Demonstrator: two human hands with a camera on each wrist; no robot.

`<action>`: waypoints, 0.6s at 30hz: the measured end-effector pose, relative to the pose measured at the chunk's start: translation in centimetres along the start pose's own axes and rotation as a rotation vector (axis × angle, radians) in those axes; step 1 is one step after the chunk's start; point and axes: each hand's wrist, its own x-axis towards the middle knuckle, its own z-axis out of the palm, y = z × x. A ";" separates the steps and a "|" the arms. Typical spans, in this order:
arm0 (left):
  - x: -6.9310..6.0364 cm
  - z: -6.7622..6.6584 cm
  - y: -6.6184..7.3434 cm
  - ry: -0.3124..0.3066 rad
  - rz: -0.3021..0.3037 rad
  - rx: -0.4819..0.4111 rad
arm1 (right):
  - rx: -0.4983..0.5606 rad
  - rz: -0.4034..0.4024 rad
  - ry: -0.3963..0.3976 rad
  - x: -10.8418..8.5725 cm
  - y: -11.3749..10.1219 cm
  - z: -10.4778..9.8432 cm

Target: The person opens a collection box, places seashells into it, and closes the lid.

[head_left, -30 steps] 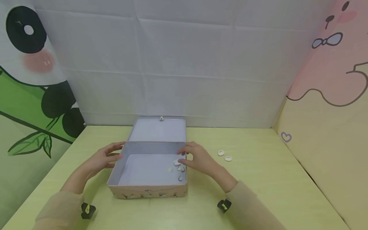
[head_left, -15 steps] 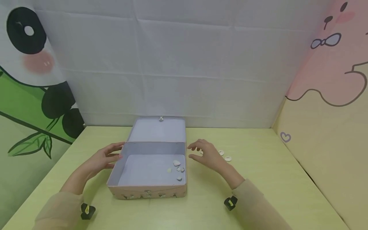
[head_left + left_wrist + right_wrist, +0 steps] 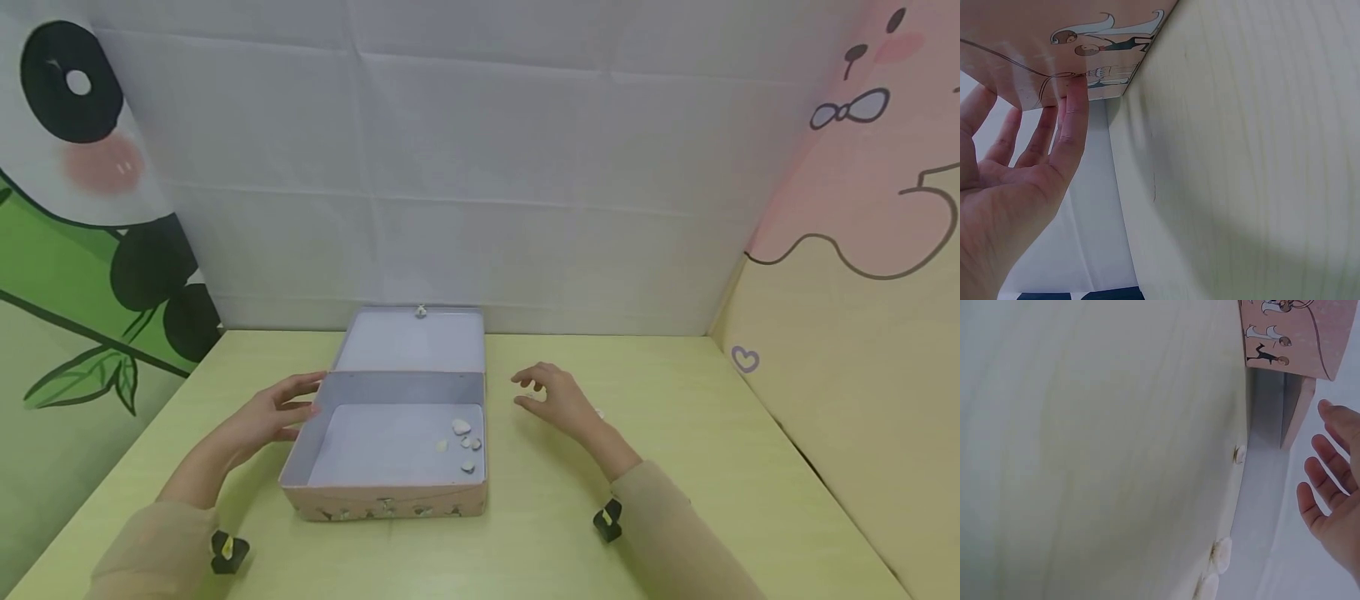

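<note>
Though pink outside, the box [image 3: 382,450] (open) is pale inside.

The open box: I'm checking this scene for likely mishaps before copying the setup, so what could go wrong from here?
The right hand mostly blocks the head view of the three pale pieces lying on the table, so one might get knocked aside unseen.

The left hand has its fingertips on the side of the box; a careless push could slide it and shift the small pieces lying inside.
</note>
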 end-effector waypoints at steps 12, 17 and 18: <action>0.0 0.0 0.2 0.002 -0.006 0.007 | -0.089 0.075 -0.057 0.3 2.5 -0.2; 0.0 0.0 0.2 -0.002 -0.002 0.007 | -0.095 0.100 -0.106 0.5 3.0 -0.2; 0.0 0.0 0.2 -0.002 -0.001 0.006 | -0.099 0.107 -0.117 0.5 3.1 -0.2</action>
